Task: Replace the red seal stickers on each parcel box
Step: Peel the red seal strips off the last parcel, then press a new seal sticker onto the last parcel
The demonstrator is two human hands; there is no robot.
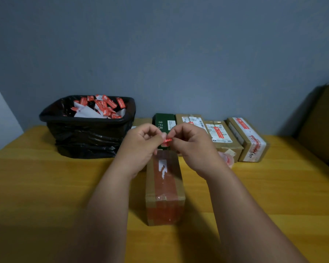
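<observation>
Both hands' curled fingers [160, 136] pinch, seemingly, one red sticker [167, 141].

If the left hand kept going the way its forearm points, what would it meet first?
Probably the green box just beyond the left hand, which pinches a red sticker with the right hand. Depth is hard to judge.

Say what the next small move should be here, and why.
Probably drop the sticker into the bin. Both the left hand and the right hand pinch this small, crumpled-looking red piece above the box, whose taped top shows only white residue where a seal seems to have been torn off. The bin already holds many discarded red stickers, so this one likely goes there too.
</observation>
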